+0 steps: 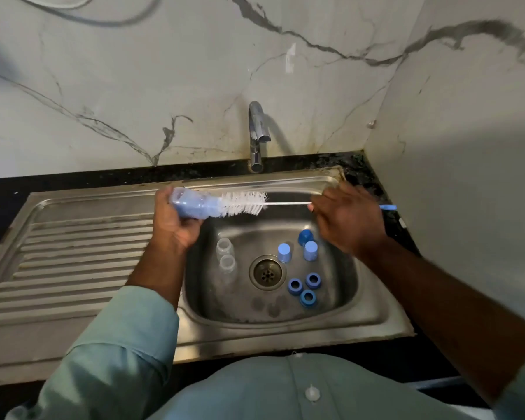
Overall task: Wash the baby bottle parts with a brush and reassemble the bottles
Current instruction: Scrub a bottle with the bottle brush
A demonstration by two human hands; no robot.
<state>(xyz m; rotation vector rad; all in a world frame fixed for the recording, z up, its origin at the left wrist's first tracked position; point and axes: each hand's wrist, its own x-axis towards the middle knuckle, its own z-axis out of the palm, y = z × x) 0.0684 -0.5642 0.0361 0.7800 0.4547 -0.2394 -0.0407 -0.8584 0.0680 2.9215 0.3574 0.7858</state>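
A: Bottle [191, 206], where?
B: Centre frame, above the sink [361, 313]; left hand [172, 219] fingers grip it.
A: Step?
B: Scrubbing. Right hand [350, 218] fingers clasp the brush [244, 203]; push it deeper next.

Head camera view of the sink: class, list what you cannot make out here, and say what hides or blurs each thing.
1. Bottle: its base is covered by the left hand.
2. Brush: its front bristles are inside the bottle; the grip is hidden by the right hand, leaving only a blue tip showing.
3. Two clear bottles in the sink: transparent, outlines faint.
4. Tap: running water not discernible.
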